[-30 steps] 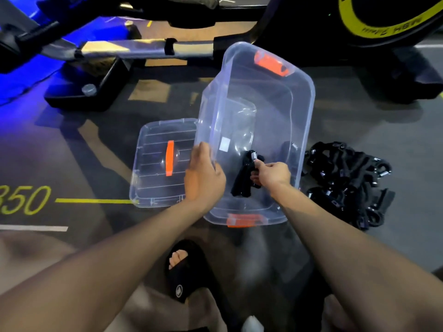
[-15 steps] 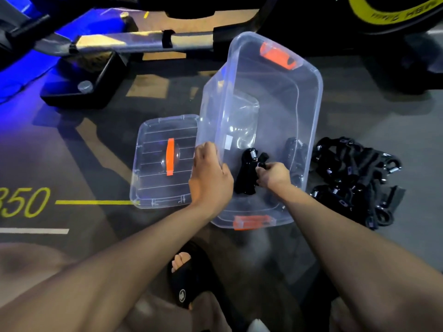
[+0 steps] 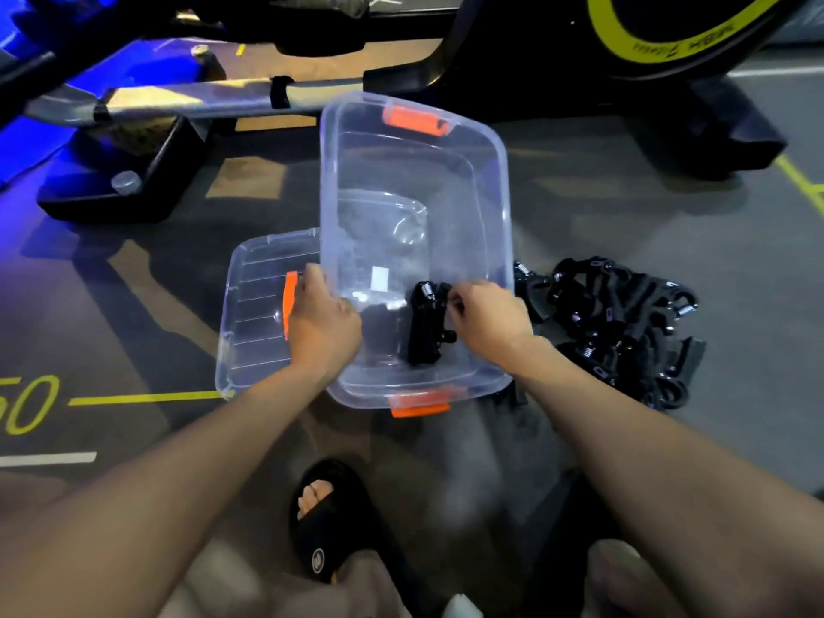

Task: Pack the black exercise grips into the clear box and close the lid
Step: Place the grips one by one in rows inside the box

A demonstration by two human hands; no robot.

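Now: left hand [image 3: 323, 325] clamped on near-left rim of box [image 3: 499, 189]. Right hand [image 3: 490, 321] inside box, fingers pinching one grip [image 3: 426, 325] just left of it. Grip pile [image 3: 624, 323] right of right hand, outside box. Lid [image 3: 254, 305] flat beyond left hand.

Glossy see-through plastic box [image 3: 490, 180] and lid [image 3: 254, 305]; black grips [image 3: 426, 323] with metal springs.

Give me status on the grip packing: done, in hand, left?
Done: little; the clear box holds nothing else I can see. In hand: the right hand sets one black hand grip inside while the left hand steadies the box wall. Left: the pile of grips on the floor, then the lid.
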